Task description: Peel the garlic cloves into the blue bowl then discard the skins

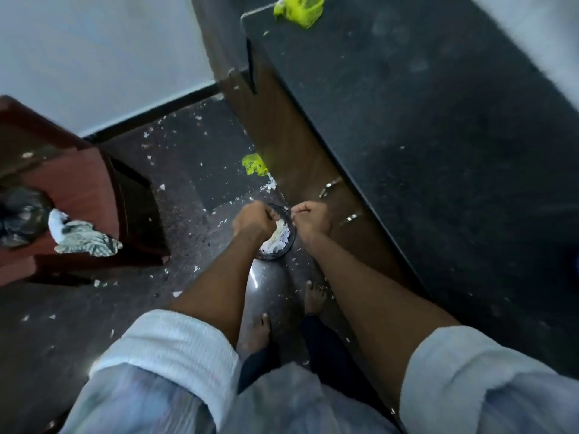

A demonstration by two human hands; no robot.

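Note:
Both my arms reach down over the floor beside the counter. My left hand (253,221) and my right hand (310,221) are curled on opposite sides of the rim of a dark round container (275,256). White garlic skins (279,238) lie heaped inside it. Its glossy grey body (271,281) stretches toward me below the rim. More skin flakes (163,187) are scattered over the dark floor. A sliver of blue (575,265) shows at the right edge on the counter; what it is cannot be told.
A black counter (438,136) with brown cabinet fronts runs along the right. A green mesh bag (298,9) lies at its far end, and a green mesh scrap (255,164) on the floor. A reddish cabinet (78,183) with a cloth (83,236) stands left.

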